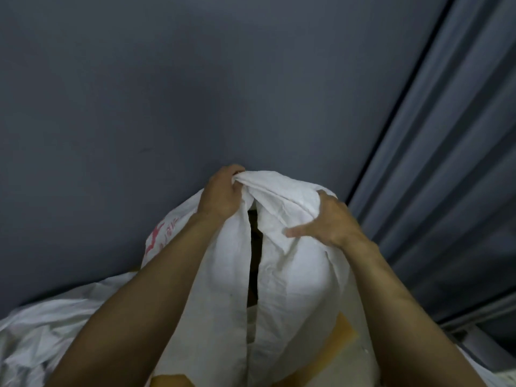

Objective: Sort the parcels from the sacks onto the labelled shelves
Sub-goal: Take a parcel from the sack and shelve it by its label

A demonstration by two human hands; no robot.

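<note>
A large white woven sack (290, 275) with red printing on its left side stands upright in front of me, bulging with contents. A dark vertical slit runs down its front, and I cannot make out what is inside. My left hand (222, 191) grips the bunched fabric at the top left of the sack. On the upper right shoulder of the sack, my right hand (332, 219) clutches the cloth with fingers curled into it and the thumb pointing left. No shelves are in view.
A plain grey wall (167, 93) fills the background. Grey curtain folds (446, 163) hang at the right. More crumpled white sacking (42, 331) lies at the lower left. A brown cardboard piece (337, 342) shows beneath the sack at the lower right.
</note>
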